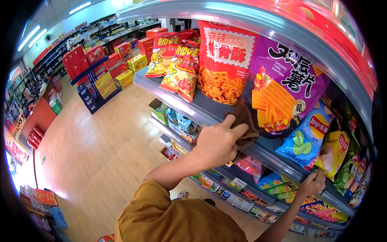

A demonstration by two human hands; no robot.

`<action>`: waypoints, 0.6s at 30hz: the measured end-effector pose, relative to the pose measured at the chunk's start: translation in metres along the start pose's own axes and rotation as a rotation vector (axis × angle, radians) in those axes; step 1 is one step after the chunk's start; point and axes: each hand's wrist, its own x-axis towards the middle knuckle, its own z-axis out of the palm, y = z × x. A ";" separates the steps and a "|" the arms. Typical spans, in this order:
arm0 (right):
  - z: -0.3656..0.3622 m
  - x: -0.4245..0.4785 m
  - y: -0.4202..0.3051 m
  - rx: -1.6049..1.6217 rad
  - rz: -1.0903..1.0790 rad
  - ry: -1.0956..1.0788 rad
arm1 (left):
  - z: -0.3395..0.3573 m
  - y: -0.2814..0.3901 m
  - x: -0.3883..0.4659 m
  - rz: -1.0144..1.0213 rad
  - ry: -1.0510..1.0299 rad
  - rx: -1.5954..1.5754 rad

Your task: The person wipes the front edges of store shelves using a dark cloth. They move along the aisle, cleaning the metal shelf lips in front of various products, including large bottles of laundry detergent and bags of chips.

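Observation:
My left hand (218, 141) holds a brown cloth (244, 124) against the front edge of a grey shelf (211, 106). Right behind the cloth stand a large red snack bag (225, 66) with noodle-like sticks pictured on it and a purple potato chip bag (281, 90). My right hand (313, 183) grips the front edge of the same shelf farther right, its fingers curled over the top. Just above that hand are a blue Lay's bag (308, 139) and a yellow Lay's bag (334, 152).
Two Ridge chip bags (181, 69) stand at the shelf's left end. Lower shelves (235, 181) hold packets and chip tubes, and a clear rail (181, 107) lines the shelf front. Left across the wooden floor (99, 160) is a display stand (93, 87) with boxes; a person (29, 90) is by a counter.

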 end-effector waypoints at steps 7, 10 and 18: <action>0.000 -0.002 0.005 -0.003 0.000 0.002 | -0.018 -0.020 0.008 -0.146 -0.018 0.071; 0.000 -0.003 0.003 -0.030 -0.004 0.006 | -0.031 -0.048 0.012 -0.305 0.062 0.257; 0.003 -0.002 0.004 -0.037 -0.025 0.057 | -0.029 -0.022 0.012 -0.232 -0.059 0.231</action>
